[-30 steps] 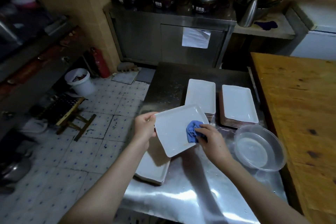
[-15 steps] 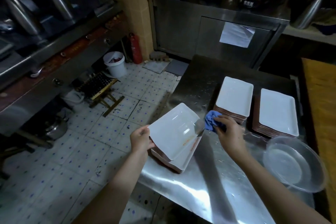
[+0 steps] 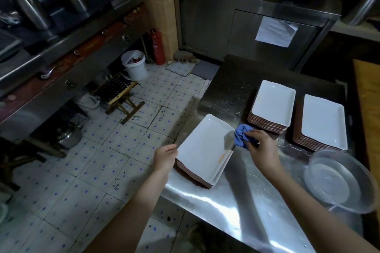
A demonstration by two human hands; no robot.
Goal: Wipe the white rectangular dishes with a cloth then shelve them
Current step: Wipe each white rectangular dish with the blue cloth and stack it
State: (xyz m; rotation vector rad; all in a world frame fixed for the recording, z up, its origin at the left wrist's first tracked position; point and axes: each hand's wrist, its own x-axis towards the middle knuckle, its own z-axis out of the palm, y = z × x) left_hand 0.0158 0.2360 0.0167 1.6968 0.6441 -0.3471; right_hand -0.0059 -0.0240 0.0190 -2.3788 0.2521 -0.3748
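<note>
White dishes (image 3: 203,150): short stack at the near left edge of the steel table (image 3: 236,201); an orange smear lies on the top dish.
Far stacks: left stack (image 3: 273,102) and right stack (image 3: 323,121), taller, side by side.
Clear basin (image 3: 362,172): near right; any contents are unclear.
White bucket (image 3: 135,72): on the floor, dark red scraps inside.
Left hand (image 3: 165,157): fingers loose, holding nothing, just beside the near stack.
Right hand (image 3: 261,148): fingers curled, gripping the blue cloth (image 3: 241,134) at the top dish's far right corner.

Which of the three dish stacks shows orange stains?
The short stack beside the left hand; the middle stack and right stack look clean.
</note>
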